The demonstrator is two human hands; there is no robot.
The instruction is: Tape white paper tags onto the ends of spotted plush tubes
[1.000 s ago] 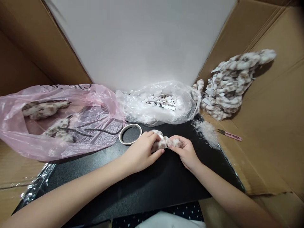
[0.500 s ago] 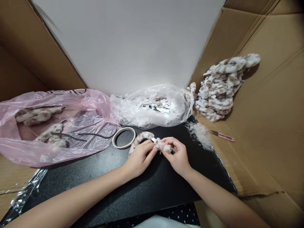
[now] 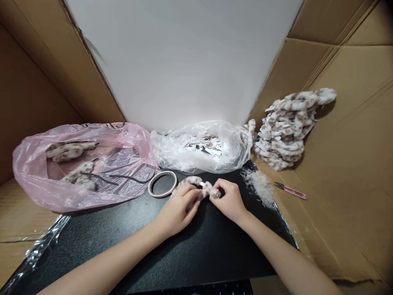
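Moved slightly apart, the left hand (image 3: pixel 179 207) clasps and the right hand (image 3: pixel 229 200) pinches the brown-spotted furry strip (image 3: pixel 206 190) beside the tape roll (image 3: pixel 161 195).

A fuzzy white-and-brown band (image 3: pixel 207 190) curves over the black tabletop (image 3: pixel 184 258).

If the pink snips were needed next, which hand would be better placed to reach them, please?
Probably the right hand: it is nearer the pink snips, which lie on its side, past the white fluff. The left hand is farther away, and both hands are on the furry strip.
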